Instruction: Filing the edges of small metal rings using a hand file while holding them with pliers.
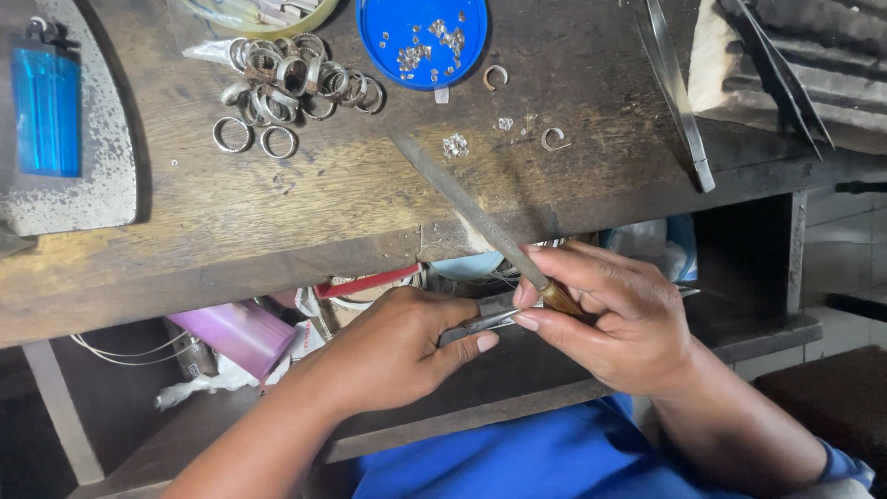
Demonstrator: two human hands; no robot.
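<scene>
My right hand (617,323) grips the wooden handle of a long metal file (462,199), whose blade slants up and left across the worn wooden bench (305,208). My left hand (397,351) is closed around metal pliers (485,321); their jaws point right and meet my right fingertips just below the bench edge. Whatever the jaws pinch is too small to make out.
A heap of silver rings (282,83) lies at the bench's back, beside a blue lid (423,39) with small stones. Loose stones (455,145) and open ring pieces (552,139) lie nearby. A blue lighter (46,111) sits far left, metal tweezers (679,92) at right. A cluttered drawer (370,296) is under the bench.
</scene>
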